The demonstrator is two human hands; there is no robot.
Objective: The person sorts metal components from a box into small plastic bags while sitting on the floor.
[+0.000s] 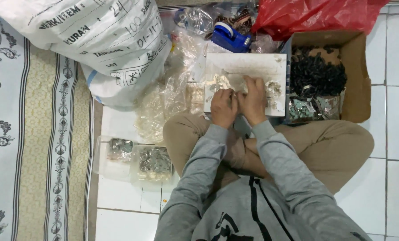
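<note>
I sit cross-legged on a tiled floor with a white board (253,67) resting on my knees. My left hand (223,108) and my right hand (253,101) are close together over the near edge of the board, fingers curled around something small that I cannot make out. Small pale pieces (217,81) lie scattered on the board to the left of my hands. More such pieces (273,88) lie to the right.
A cardboard box (357,76) of small black parts stands at the right. A large white sack (101,40), clear plastic bags (164,98), a blue tape dispenser (230,36) and a red bag (315,15) lie beyond. Two filled clear packets (154,161) lie by my left knee, beside a patterned mat (30,134).
</note>
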